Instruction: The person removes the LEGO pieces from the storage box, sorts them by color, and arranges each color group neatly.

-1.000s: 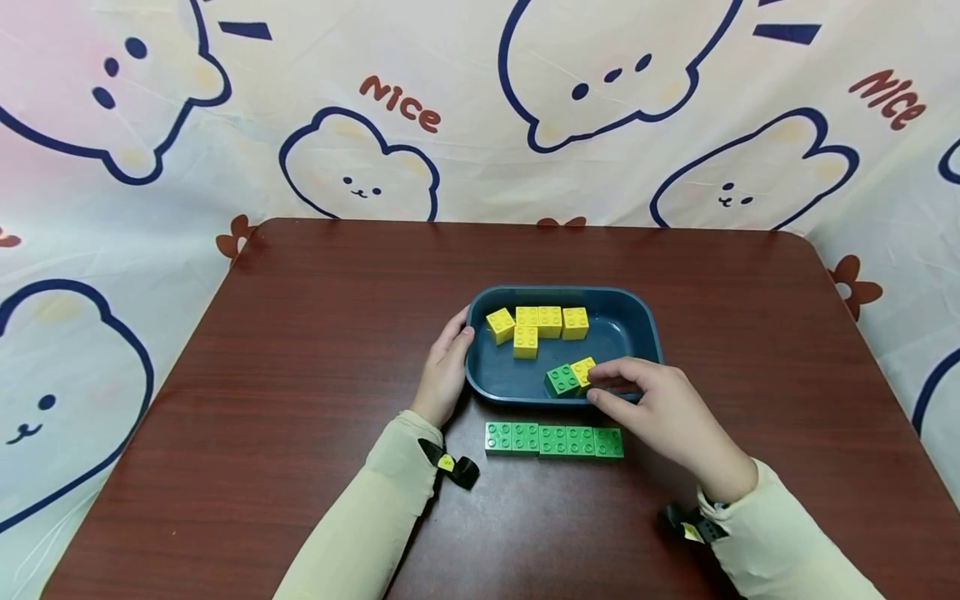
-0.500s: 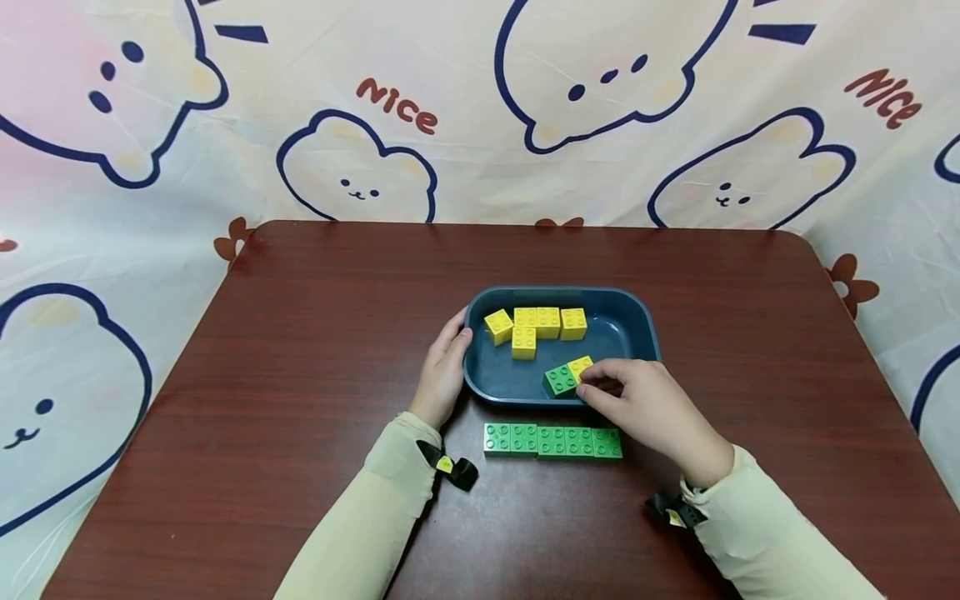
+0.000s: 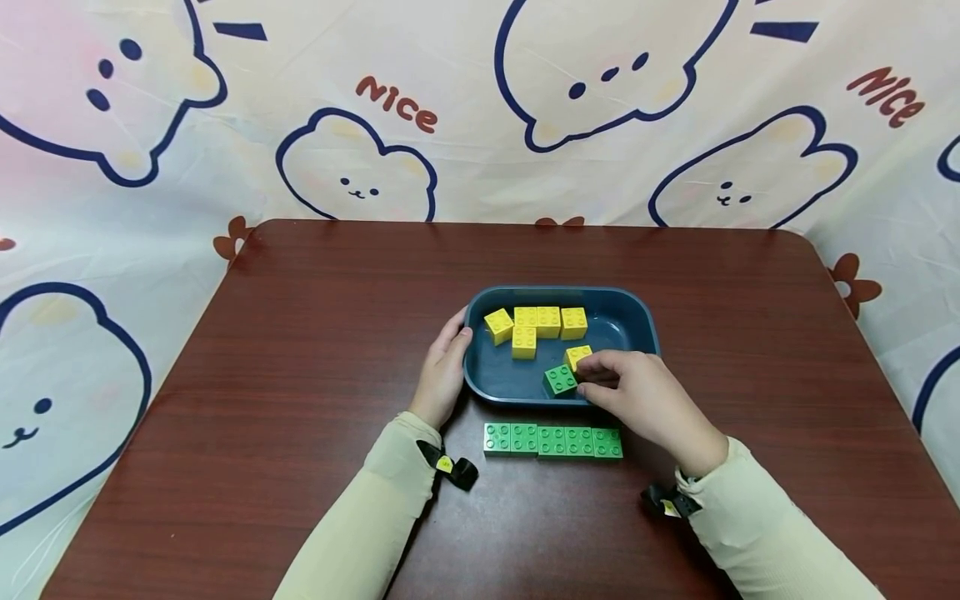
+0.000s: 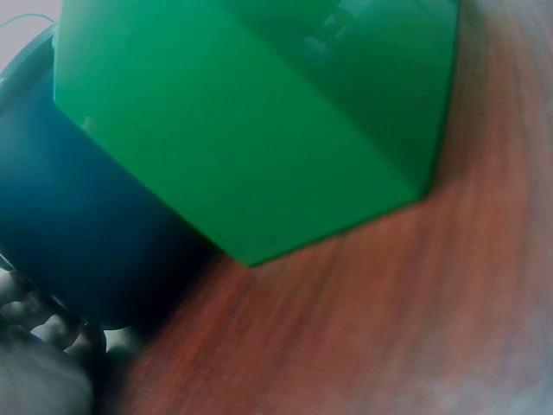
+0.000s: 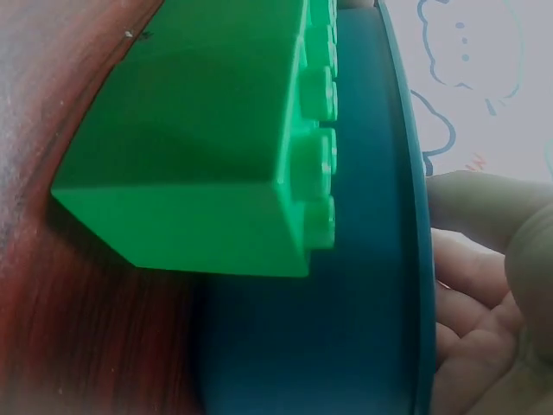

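Note:
In the head view, my left hand (image 3: pixel 442 371) grips the left side of the dark blue tray (image 3: pixel 480 379), thumb at the rim. My right hand (image 3: pixel 648 400) reaches over the tray's front right rim and pinches a yellow toy brick (image 3: pixel 577 357) between thumb and fingertips, which partly hide it. Just in front and left of that brick lies a green toy brick (image 3: pixel 560 380) inside the tray. The right wrist view shows the right hand's curled fingers (image 5: pixel 471 320) beyond the tray wall; the pinched brick is hidden there.
Several yellow bricks (image 3: pixel 524 342) lie at the tray's back left. A row of green bricks (image 3: pixel 552 441) sits on the brown table (image 3: pixel 315 333) before the tray and looms large in both wrist views. A printed curtain (image 3: pixel 480 108) hangs behind the table.
My right hand has moved left and its fingers have closed in on the yellow brick. That brick has shifted back from the green one beside it. The left hand stays on the tray.

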Available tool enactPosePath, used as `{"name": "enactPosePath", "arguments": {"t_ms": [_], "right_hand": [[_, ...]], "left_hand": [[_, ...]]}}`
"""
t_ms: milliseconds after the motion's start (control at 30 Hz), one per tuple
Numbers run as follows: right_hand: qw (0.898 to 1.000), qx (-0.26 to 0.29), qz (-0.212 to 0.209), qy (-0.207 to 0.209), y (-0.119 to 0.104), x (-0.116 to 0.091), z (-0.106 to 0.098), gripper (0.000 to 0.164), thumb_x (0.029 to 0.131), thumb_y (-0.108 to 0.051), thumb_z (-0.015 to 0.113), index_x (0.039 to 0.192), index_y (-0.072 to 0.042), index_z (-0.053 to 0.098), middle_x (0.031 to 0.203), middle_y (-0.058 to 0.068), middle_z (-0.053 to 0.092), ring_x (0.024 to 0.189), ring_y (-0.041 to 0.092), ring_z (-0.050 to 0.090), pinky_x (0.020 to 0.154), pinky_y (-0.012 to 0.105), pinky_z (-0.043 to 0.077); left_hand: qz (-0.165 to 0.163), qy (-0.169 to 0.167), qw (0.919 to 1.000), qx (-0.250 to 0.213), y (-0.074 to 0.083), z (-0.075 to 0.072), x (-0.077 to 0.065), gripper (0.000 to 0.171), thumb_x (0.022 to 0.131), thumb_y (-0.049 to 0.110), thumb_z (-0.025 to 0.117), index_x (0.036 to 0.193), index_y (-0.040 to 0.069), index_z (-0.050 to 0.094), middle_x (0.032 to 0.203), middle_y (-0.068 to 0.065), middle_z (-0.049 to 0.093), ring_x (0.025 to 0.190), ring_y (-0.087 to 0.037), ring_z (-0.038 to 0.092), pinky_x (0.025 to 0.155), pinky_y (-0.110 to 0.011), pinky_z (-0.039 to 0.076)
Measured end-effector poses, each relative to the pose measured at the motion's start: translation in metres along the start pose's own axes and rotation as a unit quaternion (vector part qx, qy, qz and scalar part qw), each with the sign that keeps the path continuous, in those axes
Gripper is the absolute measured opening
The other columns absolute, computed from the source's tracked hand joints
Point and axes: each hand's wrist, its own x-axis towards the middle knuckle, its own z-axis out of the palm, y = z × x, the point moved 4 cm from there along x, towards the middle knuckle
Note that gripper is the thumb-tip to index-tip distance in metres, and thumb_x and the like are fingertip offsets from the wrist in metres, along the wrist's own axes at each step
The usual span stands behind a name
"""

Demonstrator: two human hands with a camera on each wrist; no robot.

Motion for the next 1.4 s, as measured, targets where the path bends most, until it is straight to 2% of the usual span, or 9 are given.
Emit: {"name": "enactPosePath", "arguments": {"t_ms": [500, 767, 933, 1100, 1400], "right_hand": [[0.999, 0.013, 0.001, -0.034, 0.002, 0.015, 0.004, 0.034, 0.081, -0.016, 0.073, 0.114, -0.015, 0.065, 0.109, -0.001, 0.065, 0.095, 0.013, 0.063, 0.080, 0.036, 0.052], [0.999, -0.006, 0.009, -0.050, 0.001, 0.023, 0.007, 0.040, 0.079, -0.018, 0.075, 0.117, -0.015, 0.064, 0.110, -0.003, 0.065, 0.098, 0.015, 0.062, 0.083, 0.038, 0.050], [0.998, -0.025, 0.004, -0.063, 0.001, 0.027, 0.010, 0.041, 0.078, -0.016, 0.076, 0.117, -0.015, 0.064, 0.108, -0.003, 0.065, 0.099, 0.017, 0.061, 0.083, 0.039, 0.049], [0.996, -0.030, -0.002, -0.079, 0.001, 0.030, 0.013, 0.040, 0.078, -0.015, 0.075, 0.117, -0.017, 0.064, 0.107, -0.003, 0.065, 0.098, 0.016, 0.061, 0.081, 0.038, 0.050], [0.998, -0.028, -0.011, -0.058, 0.001, 0.029, 0.012, 0.036, 0.078, -0.021, 0.076, 0.113, -0.021, 0.066, 0.101, -0.006, 0.065, 0.093, 0.012, 0.061, 0.078, 0.036, 0.051]], "left_hand": [[0.008, -0.006, 0.9999, -0.006, 0.002, 0.000, -0.001, 0.042, 0.102, 0.018, 0.035, 0.143, 0.011, 0.036, 0.146, 0.000, 0.035, 0.133, -0.012, 0.032, 0.108, -0.038, 0.026], [0.009, -0.005, 0.9998, -0.018, -0.018, -0.005, 0.007, 0.041, 0.102, 0.022, 0.037, 0.143, 0.018, 0.038, 0.145, 0.004, 0.035, 0.132, -0.010, 0.032, 0.108, -0.036, 0.027], [0.015, -0.001, 0.9997, -0.019, -0.021, -0.005, 0.008, 0.039, 0.101, 0.028, 0.039, 0.140, 0.024, 0.041, 0.143, 0.007, 0.038, 0.131, -0.008, 0.034, 0.107, -0.034, 0.029], [0.011, 0.008, 0.9999, -0.008, -0.021, -0.004, 0.008, 0.038, 0.101, 0.027, 0.040, 0.138, 0.027, 0.044, 0.141, 0.011, 0.040, 0.129, -0.006, 0.035, 0.107, -0.033, 0.029], [0.009, 0.013, 0.9999, -0.002, -0.020, -0.005, 0.008, 0.038, 0.101, 0.026, 0.039, 0.138, 0.026, 0.043, 0.141, 0.011, 0.040, 0.130, -0.006, 0.035, 0.107, -0.033, 0.028]]}}
